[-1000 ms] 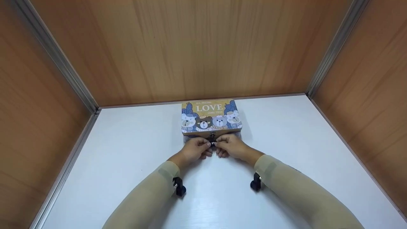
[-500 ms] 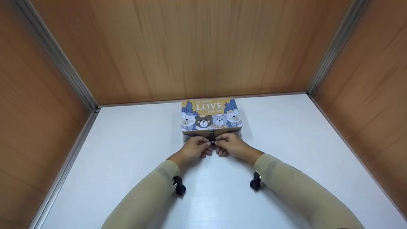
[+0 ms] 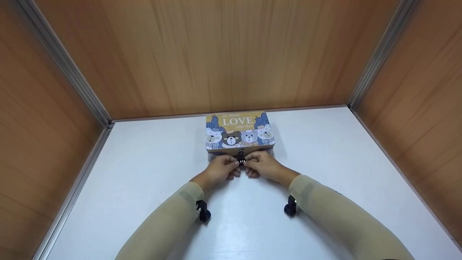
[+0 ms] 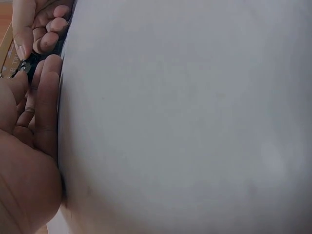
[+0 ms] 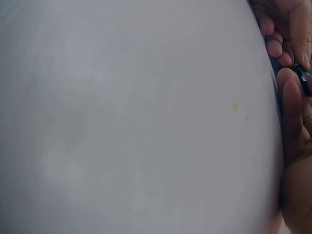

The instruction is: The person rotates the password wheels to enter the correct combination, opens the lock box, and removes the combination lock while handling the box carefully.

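A closed box (image 3: 236,131) with bears and the word LOVE on its lid stands at the back of the table. At the middle of its front is a small black padlock (image 3: 242,161), seen also as a dark lock (image 4: 27,67) in the left wrist view. My left hand (image 3: 221,168) pinches the lock from the left, thumb on top. From the right, my right hand (image 3: 263,166) pinches it the same way. The other fingers of both hands curl below the lock. Fingertips hide part of the lock's body.
The white table (image 3: 151,173) runs up to a wooden back panel (image 3: 231,54). Wooden side panels with metal edge strips stand left and right. A small black device (image 3: 204,212) hangs at the left wrist, another (image 3: 290,206) at the right.
The box and hands appear slightly higher in the head view than a second ago, along with the table's back edge. Both hands keep the same pinch on the lock.
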`<action>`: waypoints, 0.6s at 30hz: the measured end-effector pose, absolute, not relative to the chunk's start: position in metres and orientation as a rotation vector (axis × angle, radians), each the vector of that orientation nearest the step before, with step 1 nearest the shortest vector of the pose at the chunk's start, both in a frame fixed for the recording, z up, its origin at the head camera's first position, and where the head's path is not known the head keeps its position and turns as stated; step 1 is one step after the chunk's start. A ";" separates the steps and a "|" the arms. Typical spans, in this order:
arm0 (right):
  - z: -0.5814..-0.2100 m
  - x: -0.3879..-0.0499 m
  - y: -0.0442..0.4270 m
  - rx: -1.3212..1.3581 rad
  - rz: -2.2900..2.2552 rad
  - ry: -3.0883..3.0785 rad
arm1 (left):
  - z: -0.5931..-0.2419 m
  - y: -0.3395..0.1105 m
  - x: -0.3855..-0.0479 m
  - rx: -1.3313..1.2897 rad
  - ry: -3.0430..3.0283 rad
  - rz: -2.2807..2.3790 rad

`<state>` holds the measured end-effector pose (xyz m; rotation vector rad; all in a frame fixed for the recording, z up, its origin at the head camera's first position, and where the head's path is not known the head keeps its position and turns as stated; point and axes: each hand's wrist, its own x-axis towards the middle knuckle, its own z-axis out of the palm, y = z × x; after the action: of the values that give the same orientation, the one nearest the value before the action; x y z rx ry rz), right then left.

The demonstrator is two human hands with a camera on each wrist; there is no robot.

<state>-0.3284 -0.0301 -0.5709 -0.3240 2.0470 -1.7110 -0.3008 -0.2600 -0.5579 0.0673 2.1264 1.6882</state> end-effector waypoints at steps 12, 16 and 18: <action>-0.568 -0.329 -0.031 -0.328 -1.670 2.030 | -0.561 -0.259 -0.301 0.070 2.132 1.699; -0.568 -0.330 -0.029 -0.295 -1.720 1.973 | -0.562 -0.259 -0.301 0.073 2.148 1.694; -0.567 -0.330 -0.028 -0.291 -1.738 1.952 | -0.562 -0.259 -0.301 0.070 2.154 1.692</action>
<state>-0.3301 -0.0284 -0.5673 -0.2912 1.9522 -1.7376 -0.3007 -0.2586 -0.5621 0.0695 2.1542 1.6921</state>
